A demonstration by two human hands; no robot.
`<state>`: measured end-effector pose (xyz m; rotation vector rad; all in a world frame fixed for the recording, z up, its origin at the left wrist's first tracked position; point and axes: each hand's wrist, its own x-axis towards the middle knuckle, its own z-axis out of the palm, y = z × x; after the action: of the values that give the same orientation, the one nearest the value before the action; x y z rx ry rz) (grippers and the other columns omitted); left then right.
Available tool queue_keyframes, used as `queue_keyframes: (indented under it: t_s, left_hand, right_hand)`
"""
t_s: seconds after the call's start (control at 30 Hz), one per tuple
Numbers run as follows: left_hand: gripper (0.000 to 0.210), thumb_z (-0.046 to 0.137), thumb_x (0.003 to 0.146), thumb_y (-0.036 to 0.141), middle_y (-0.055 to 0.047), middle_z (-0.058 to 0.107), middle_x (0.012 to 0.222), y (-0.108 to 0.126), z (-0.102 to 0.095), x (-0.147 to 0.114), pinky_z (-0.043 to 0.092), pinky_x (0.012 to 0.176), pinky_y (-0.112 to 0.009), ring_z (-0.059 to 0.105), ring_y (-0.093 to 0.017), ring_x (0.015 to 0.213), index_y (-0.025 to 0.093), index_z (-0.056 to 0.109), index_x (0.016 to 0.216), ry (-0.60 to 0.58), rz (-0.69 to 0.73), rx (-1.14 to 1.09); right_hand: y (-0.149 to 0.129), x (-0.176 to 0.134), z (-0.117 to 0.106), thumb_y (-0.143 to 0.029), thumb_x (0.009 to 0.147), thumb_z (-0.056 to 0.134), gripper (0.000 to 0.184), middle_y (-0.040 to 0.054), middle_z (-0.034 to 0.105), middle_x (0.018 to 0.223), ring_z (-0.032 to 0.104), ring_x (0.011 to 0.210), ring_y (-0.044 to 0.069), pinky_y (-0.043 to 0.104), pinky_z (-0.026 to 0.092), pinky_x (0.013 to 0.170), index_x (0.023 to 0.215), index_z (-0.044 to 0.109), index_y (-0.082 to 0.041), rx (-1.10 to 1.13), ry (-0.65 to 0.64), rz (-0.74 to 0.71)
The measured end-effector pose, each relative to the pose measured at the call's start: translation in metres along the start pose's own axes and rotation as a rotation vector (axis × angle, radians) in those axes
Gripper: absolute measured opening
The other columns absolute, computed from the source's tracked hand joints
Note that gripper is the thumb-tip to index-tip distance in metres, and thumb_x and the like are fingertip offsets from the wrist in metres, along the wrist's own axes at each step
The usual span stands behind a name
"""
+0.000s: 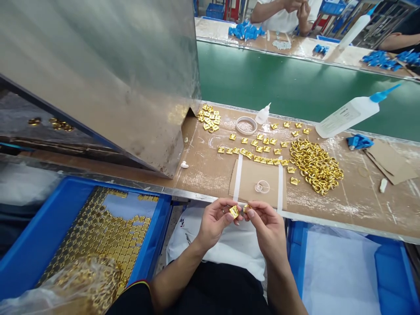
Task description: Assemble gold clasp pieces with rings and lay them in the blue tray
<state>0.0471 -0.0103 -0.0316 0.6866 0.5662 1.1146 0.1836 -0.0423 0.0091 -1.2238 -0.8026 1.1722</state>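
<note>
My left hand (215, 222) pinches a square gold piece (234, 211) between thumb and fingers, just off the front edge of the bench. Close beside it, my right hand (267, 225) is closed on a small gold ring (246, 208), mostly covered by the fingertips. Past my hands lies a cardboard pad (251, 175) with white tape strips and a clear round ring (262, 187) on it. Rows of square gold pieces (259, 149) stand behind the pad. A heap of gold rings (316, 166) lies to their right.
On the bench are a large glue bottle (348, 114), a small bottle (263, 114) and a tape roll (246, 125). A metal housing (131, 87) blocks the left. Blue trays (160, 232) flank my lap. Beyond the green belt (278, 78), other people sit working.
</note>
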Motion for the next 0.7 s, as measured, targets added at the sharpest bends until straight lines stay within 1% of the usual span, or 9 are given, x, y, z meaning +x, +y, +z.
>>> queue_keyframes:
  t_s: [0.13, 0.2, 0.27, 0.4, 0.57, 0.7]
  left_hand:
    - [0.036, 0.086, 0.078, 0.043, -0.008, 0.078, 0.087, -0.0003, 0.0013, 0.0, 0.056, 0.06, -0.026, 0.069, -0.015, 0.066, 0.017, 0.075, 0.099, 0.015, -0.009, 0.014]
    - [0.035, 0.086, 0.077, 0.043, -0.007, 0.076, 0.085, 0.0002, 0.0024, 0.0005, 0.055, 0.059, -0.025, 0.068, -0.014, 0.064, 0.017, 0.076, 0.098, 0.021, -0.002, 0.045]
    - [0.034, 0.087, 0.076, 0.043, -0.007, 0.074, 0.085, 0.0011, 0.0031, 0.0011, 0.055, 0.058, -0.025, 0.066, -0.014, 0.064, 0.016, 0.076, 0.095, 0.024, 0.006, 0.09]
    - [0.028, 0.086, 0.078, 0.039, -0.005, 0.073, 0.086, 0.0032, 0.0031, 0.0022, 0.054, 0.061, -0.024, 0.065, -0.013, 0.068, 0.018, 0.078, 0.094, 0.015, 0.039, 0.141]
    - [0.024, 0.085, 0.08, 0.037, -0.005, 0.073, 0.085, 0.0051, 0.003, 0.0019, 0.057, 0.069, -0.027, 0.067, -0.016, 0.074, 0.018, 0.078, 0.094, -0.013, 0.078, 0.19]
    - [0.021, 0.085, 0.08, 0.033, -0.004, 0.072, 0.084, 0.005, 0.0039, 0.0016, 0.057, 0.069, -0.024, 0.068, -0.014, 0.074, 0.02, 0.079, 0.096, -0.018, 0.105, 0.168]
  right_hand:
    - [-0.0099, -0.0076, 0.0036, -0.031, 0.09, 0.077, 0.012, 0.004, 0.077, 0.085, 0.075, 0.07, 0.018, 0.029, 0.064, 0.066, 0.098, 0.077, -0.022, -0.197, 0.018, -0.134]
    - [-0.0116, -0.0102, 0.0048, -0.027, 0.091, 0.075, 0.011, 0.0039, 0.078, 0.086, 0.076, 0.073, 0.018, 0.028, 0.064, 0.069, 0.101, 0.076, -0.023, -0.295, 0.036, -0.174]
    - [-0.0114, -0.011, 0.005, -0.024, 0.091, 0.074, 0.01, 0.0037, 0.079, 0.086, 0.076, 0.074, 0.018, 0.028, 0.063, 0.069, 0.1, 0.076, -0.023, -0.368, 0.028, -0.198]
    - [-0.0088, -0.0081, 0.0041, -0.023, 0.091, 0.072, 0.006, 0.0035, 0.078, 0.086, 0.076, 0.074, 0.018, 0.027, 0.062, 0.068, 0.096, 0.076, -0.023, -0.413, -0.023, -0.196]
    - [-0.0093, -0.0051, 0.0038, -0.021, 0.092, 0.071, 0.007, 0.0026, 0.076, 0.084, 0.074, 0.077, 0.017, 0.026, 0.059, 0.068, 0.092, 0.076, -0.024, -0.492, -0.035, -0.239]
    - [-0.0123, -0.0057, 0.0049, -0.019, 0.092, 0.069, 0.007, 0.0018, 0.074, 0.081, 0.072, 0.074, 0.016, 0.025, 0.059, 0.066, 0.091, 0.075, -0.023, -0.53, -0.044, -0.275]
